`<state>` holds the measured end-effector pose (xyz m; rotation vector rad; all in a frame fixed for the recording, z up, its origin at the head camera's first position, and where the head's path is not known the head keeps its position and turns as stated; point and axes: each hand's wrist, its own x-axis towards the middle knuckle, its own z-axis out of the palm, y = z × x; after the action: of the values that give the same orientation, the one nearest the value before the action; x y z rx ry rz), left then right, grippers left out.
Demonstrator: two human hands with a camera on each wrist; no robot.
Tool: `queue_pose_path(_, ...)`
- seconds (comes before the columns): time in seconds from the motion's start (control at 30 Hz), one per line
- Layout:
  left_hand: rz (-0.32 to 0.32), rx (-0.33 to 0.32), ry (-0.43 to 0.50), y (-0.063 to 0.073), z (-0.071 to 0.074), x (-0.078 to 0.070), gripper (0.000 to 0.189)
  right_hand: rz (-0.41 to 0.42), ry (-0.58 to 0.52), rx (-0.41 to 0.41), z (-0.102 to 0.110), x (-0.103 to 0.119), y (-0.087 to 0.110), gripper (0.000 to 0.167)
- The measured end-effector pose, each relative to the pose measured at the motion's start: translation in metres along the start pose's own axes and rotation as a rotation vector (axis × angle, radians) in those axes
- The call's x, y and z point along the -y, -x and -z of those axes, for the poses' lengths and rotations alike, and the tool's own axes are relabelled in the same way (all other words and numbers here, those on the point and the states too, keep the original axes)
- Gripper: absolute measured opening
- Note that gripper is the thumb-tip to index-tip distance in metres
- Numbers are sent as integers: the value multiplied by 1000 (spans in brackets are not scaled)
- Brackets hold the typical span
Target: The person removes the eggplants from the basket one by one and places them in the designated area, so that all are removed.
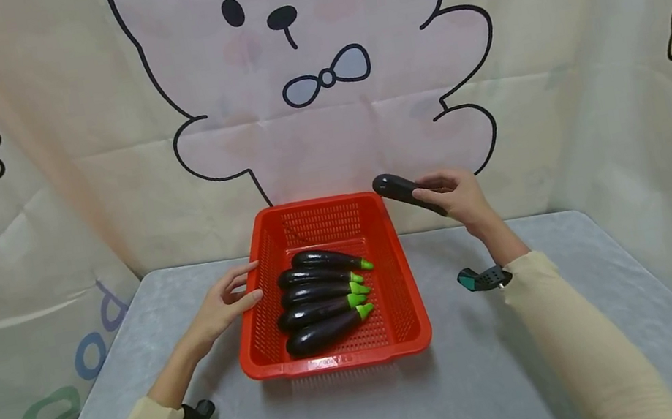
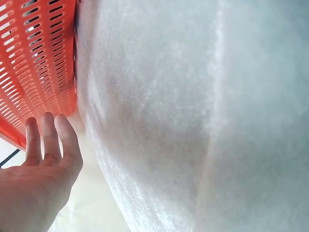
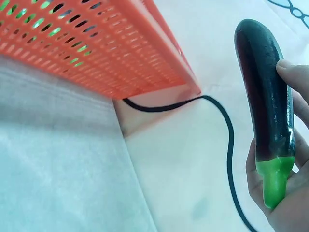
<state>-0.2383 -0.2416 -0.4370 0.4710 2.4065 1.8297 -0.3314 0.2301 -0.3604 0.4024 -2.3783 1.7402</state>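
Note:
A red plastic basket [image 1: 334, 360] with slotted walls stands on the table. Several dark eggplants [image 1: 320, 312] lie in it side by side, their green stem ends toward the right. My right hand [image 1: 456, 198] grips another eggplant [image 1: 398, 188] in the air, just right of the basket's far right corner. In the right wrist view this eggplant [image 3: 265, 96] points its rounded end up, with its green stem end by the palm. My left hand [image 1: 227, 308] rests at the basket's left rim with the fingers extended; in the left wrist view its fingertips [image 2: 47, 121] are at the slotted wall.
The grey table [image 1: 461, 396] ends at its back edge just behind the basket. A cloth backdrop [image 1: 324, 137] with a cartoon bear hangs behind it, and printed cloth also hangs at both sides. Black straps with small devices [image 1: 484, 279] sit on both wrists.

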Motion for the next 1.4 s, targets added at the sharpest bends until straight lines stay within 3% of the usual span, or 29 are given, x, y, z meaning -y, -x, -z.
queue_pose_path(0.27, -7, 10, -6, 0, 1, 0, 60, -60, -38, -3, 8, -9, 14, 41)
queue_pose_path(0.47, -8, 18, 2, 1, 1, -3, 60, -72, 21, 32, 12, -2, 28, 39)
queue_pose_path(0.77, 10, 22, 6, 1, 0, -5, 61, -112, 77, 12, 23, -45, 30, 46)
queue_pose_path(1.2, 22, 29, -1, 1, 1, -4, 60, -163, 140, 29, 25, -64, 46, 46)
queue_pose_path(1.4, 32, 29, 13, 1, 1, -3, 60, -146, 157, -21, 19, -69, 55, 45)
